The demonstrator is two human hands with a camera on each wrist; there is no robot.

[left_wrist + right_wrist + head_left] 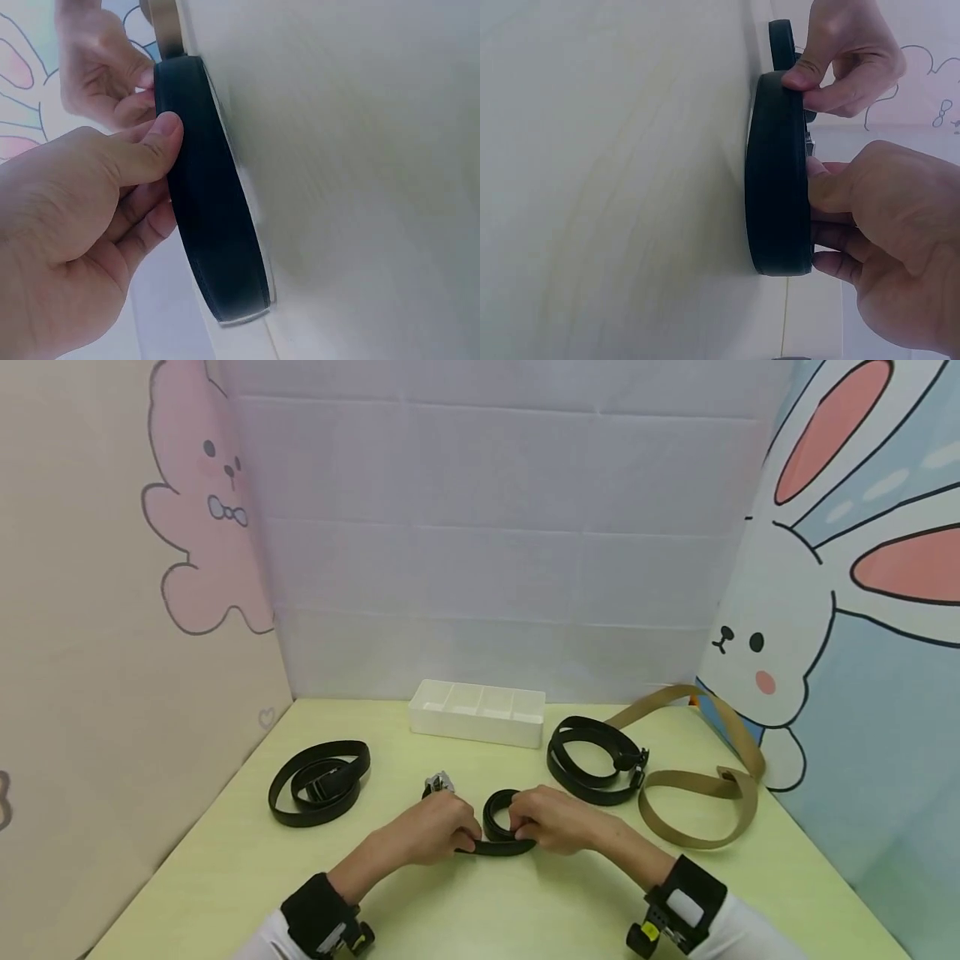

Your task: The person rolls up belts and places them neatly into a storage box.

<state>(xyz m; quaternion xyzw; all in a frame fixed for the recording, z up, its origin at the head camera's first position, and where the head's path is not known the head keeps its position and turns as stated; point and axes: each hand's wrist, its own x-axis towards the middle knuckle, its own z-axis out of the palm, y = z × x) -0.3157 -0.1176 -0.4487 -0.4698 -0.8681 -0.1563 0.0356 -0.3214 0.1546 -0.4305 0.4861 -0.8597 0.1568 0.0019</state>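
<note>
A black belt (501,848) stands on its edge on the table, partly rolled, with its coil between my hands. My left hand (438,831) pinches the near strap; in the left wrist view the thumb lies on the outer face of the belt (206,187). On the coil's right side, my right hand (555,820) grips the belt with thumb and fingers. The right wrist view shows its fingertips at the upper edge of the belt (780,180). Just beyond my left hand lies a silver buckle (438,783), its link to the strap hidden by that hand.
Another coiled black belt (318,818) lies at the left, and one with a buckle (573,785) at the right. Beside it a tan belt (693,843) loops loosely toward the right wall. A white compartment tray (476,725) stands at the back.
</note>
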